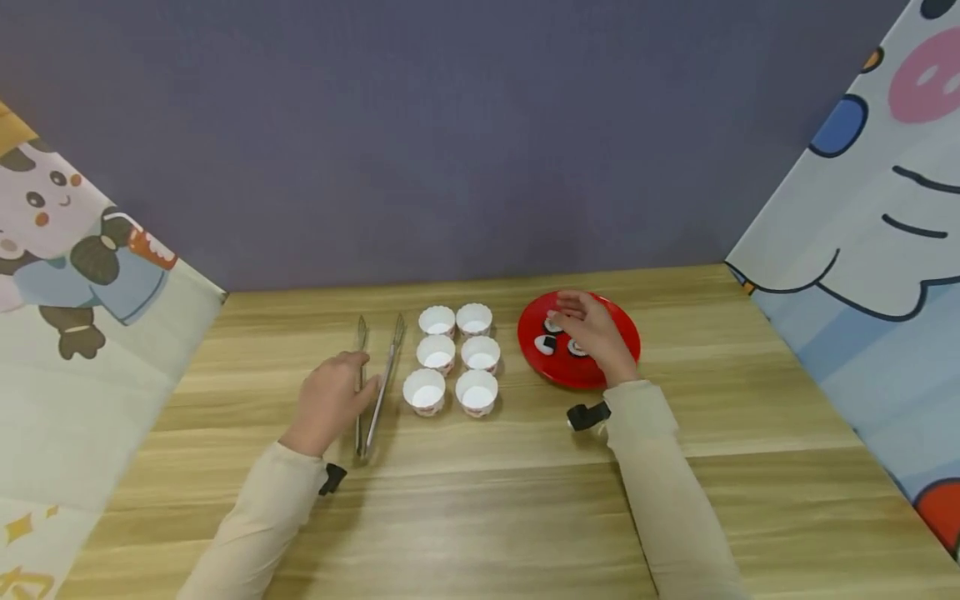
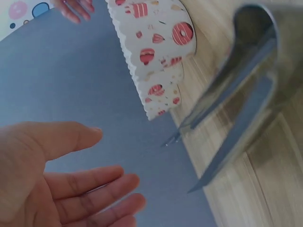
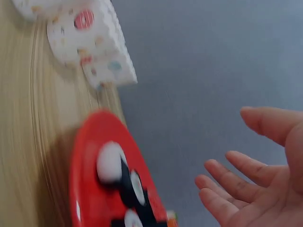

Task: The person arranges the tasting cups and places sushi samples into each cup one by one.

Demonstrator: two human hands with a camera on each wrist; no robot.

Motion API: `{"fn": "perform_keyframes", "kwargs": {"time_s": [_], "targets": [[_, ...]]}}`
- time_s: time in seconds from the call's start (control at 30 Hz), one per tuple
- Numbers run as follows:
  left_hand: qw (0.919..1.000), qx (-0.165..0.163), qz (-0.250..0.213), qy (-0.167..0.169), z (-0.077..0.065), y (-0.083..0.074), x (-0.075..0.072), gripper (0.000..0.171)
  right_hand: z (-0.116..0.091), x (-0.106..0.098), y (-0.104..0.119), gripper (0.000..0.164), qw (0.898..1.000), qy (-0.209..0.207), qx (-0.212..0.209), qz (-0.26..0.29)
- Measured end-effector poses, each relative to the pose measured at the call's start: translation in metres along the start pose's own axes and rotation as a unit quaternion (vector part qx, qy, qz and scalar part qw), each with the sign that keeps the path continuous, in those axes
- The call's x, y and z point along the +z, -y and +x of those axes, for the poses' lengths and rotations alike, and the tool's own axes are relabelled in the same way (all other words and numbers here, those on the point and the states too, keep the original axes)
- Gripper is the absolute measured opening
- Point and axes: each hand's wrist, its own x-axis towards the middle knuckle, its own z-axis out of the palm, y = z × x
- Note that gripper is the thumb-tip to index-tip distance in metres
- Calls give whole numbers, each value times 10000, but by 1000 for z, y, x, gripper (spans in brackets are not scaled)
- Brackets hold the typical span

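My left hand [image 1: 333, 406] is over a pair of metal tongs [image 1: 386, 380], thumb and fingers apart and nothing in its grasp. In the left wrist view the spread tongs [image 2: 251, 125] lie beside that hand. On the right, my right hand [image 1: 596, 335] hovers above a red plate [image 1: 531, 325] and covers part of it. The plate bears a small rice ball [image 1: 545, 344] with a black band and several toy-like sushi rolls [image 1: 576, 347]. In the right wrist view the fingers [image 3: 232, 189] are relaxed and separate from the sushi.
Between the tongs and the plate stand several paper baking cups [image 1: 424, 390] in two columns, printed with red sweets. A wood-grain table [image 1: 480, 500] carries everything. A grey-blue panel [image 1: 480, 150] rises behind it, with cartoon-printed sheets on both sides.
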Motion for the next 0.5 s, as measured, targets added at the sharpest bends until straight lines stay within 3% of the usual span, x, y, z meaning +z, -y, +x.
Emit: {"fn": "perform_keyframes", "kwargs": {"time_s": [0.23,0.5], "targets": [[9993,-301,126,181,1,8,-5,31,-3,-30,-18,54,9993,-240,-17,-271],[9927,-856,113,840,-1,14,1,42,-17,-55,-38,54,9965,-731,163,-372]]}}
